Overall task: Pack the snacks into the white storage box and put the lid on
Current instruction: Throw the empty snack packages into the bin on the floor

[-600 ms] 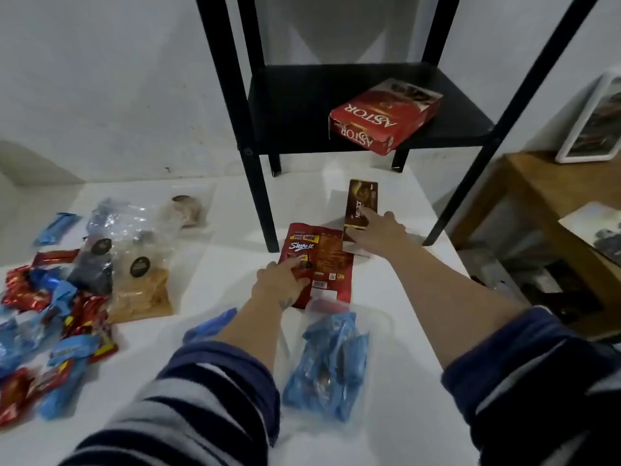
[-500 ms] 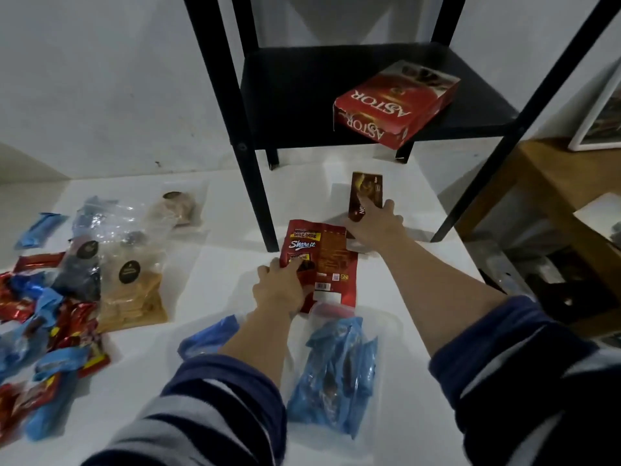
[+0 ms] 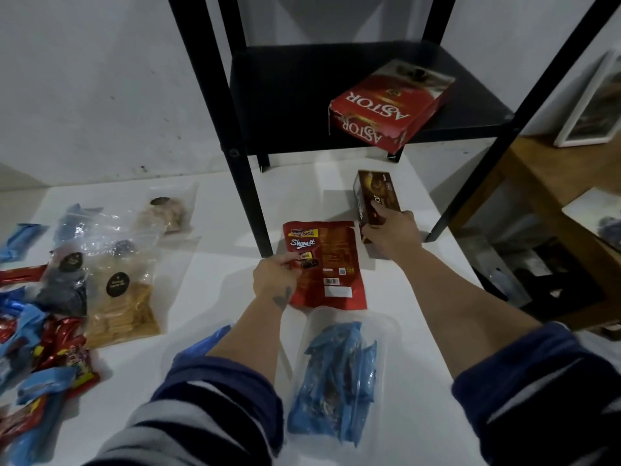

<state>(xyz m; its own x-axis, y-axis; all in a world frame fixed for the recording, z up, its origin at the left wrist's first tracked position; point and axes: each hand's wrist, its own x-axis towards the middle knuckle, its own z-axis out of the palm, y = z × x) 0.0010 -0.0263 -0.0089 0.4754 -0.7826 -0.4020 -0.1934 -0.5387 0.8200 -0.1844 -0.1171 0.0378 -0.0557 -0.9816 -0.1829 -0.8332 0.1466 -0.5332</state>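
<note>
Up comes the brown box [image 3: 376, 200], tilted off the worktop [image 3: 403, 297] in the right hand [image 3: 391, 235]'s fingers at 1 o'clock; left hand [image 3: 274, 279] pinches the red pouch [image 3: 331, 264]. Early days, I'd say: no white storage box visible, snacks strewn at 9 o'clock.

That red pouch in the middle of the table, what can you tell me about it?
The red pouch is a flat, glossy foil-like snack bag lying on the white table, just in front of the black shelf leg. Its print reads "Share it" in white, with a yellow band above, a barcode and a white patch near its lower end. It looks sealed and slightly crinkled. The left hand pinches its left edge. Its lower end meets the clear tub of blue packets; whether they overlap is unclear.
</note>
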